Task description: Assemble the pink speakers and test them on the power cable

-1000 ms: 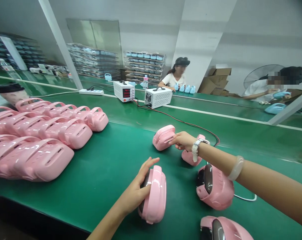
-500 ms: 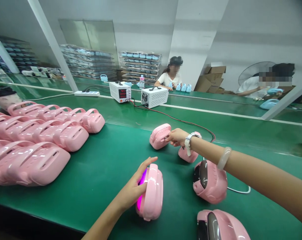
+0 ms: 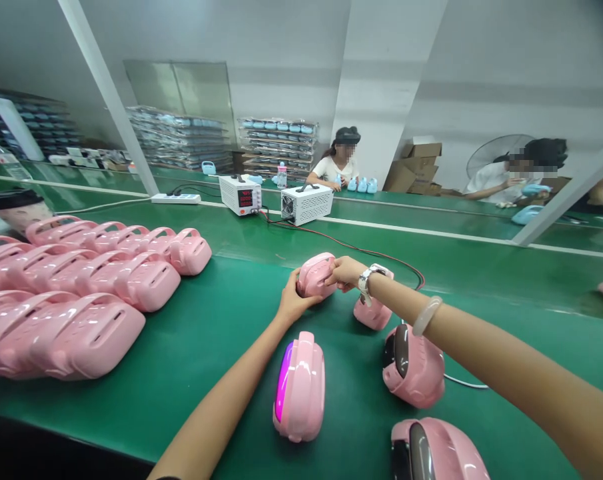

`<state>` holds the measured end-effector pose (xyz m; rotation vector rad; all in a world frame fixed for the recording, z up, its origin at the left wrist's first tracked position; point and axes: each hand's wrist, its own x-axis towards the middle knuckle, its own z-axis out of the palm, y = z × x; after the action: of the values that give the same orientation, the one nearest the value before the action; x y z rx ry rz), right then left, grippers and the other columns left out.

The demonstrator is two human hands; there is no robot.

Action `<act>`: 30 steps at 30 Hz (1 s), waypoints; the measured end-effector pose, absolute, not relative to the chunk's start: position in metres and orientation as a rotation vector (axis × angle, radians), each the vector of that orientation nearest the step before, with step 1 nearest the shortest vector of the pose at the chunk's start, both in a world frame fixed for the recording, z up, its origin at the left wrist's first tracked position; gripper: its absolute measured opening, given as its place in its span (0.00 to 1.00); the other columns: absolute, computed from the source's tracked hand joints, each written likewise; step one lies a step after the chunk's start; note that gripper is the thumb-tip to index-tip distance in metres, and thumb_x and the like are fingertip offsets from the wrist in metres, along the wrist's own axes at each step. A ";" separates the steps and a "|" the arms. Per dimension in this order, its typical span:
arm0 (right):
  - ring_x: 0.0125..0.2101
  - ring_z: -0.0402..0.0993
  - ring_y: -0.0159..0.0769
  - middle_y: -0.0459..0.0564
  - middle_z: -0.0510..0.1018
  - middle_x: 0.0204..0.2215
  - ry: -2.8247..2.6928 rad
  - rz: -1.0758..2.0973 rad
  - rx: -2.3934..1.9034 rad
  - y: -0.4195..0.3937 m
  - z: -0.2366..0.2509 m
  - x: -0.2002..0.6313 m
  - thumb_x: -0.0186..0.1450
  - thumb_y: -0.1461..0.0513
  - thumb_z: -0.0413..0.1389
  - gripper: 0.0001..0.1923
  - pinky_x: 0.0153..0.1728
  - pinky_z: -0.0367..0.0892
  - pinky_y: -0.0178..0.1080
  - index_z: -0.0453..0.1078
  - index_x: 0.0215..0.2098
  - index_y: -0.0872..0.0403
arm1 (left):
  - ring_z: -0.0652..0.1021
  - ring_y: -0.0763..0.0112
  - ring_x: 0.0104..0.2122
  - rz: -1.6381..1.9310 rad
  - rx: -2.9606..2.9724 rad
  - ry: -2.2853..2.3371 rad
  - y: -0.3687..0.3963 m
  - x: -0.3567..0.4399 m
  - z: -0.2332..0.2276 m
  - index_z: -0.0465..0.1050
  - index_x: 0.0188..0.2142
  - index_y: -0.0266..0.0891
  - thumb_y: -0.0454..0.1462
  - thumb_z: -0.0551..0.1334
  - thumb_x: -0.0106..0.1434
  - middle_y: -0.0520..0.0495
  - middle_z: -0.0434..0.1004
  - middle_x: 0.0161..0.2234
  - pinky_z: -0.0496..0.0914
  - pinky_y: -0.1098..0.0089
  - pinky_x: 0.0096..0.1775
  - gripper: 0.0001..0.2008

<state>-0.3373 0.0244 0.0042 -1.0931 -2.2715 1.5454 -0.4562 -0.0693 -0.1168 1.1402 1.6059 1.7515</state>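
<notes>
You've got both hands on the pink unit (image 3: 315, 275) out in the middle of the green belt (image 3: 221, 320). Your left hand (image 3: 294, 301) is cupped round its near left side, your right hand (image 3: 346, 272) is pinching its right end, so it's gripped from both sides. Right behind your right wrist sits another pink one (image 3: 374, 312) with a red-and-black cable (image 3: 371, 252) running off to the white power box (image 3: 306, 203) across the belt. Nearer you, the lit unit (image 3: 300, 387) stands on edge, glowing purple. Two dark-faced units (image 3: 414, 367) sit toward the near right. Rows of pink shells (image 3: 81, 287) crowd the left edge.
</notes>
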 end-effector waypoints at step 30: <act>0.37 0.73 0.43 0.53 0.80 0.36 -2.979 0.445 -0.404 -0.012 -0.011 -0.330 0.65 0.67 0.55 0.07 0.29 0.49 0.37 0.76 0.36 0.54 | 0.74 0.59 0.44 1.581 1.222 1.600 -0.124 -0.485 -0.109 0.62 0.47 0.39 0.42 0.76 0.35 0.48 0.72 0.43 0.71 0.65 0.43 0.40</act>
<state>-0.3302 -0.0123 -0.0112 -0.4043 -2.9787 0.4447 -0.4852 -0.1240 -0.1090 1.2215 1.6002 1.5805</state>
